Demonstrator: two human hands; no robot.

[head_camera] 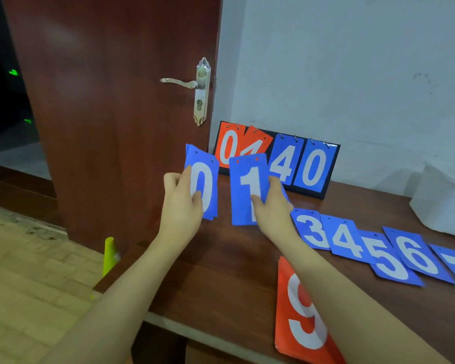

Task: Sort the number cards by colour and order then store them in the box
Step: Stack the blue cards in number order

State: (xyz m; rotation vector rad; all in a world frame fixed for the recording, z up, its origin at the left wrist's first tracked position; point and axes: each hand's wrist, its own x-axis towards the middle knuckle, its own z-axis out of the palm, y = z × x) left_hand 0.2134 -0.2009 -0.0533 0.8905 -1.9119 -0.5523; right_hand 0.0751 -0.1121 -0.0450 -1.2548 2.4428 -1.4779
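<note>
1. Above the brown surface (221,271), the left hand (180,203) pinches a blue 0 card (204,190).
2. The right hand (271,206) pinches a blue 1 card (248,190).
3. Blue cards 3 to 7 (352,245) lie in a row.

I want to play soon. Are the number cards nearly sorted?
Partly. Blue 3 to blue 6 lie in a row on the table. The left hand holds blue 0, the right hand blue 1. The red 9 waits; nothing looks boxed yet.

blue 0 card (204,187) and blue 1 card (248,190) upright; blue 3–7 row (365,249) flat.
</note>
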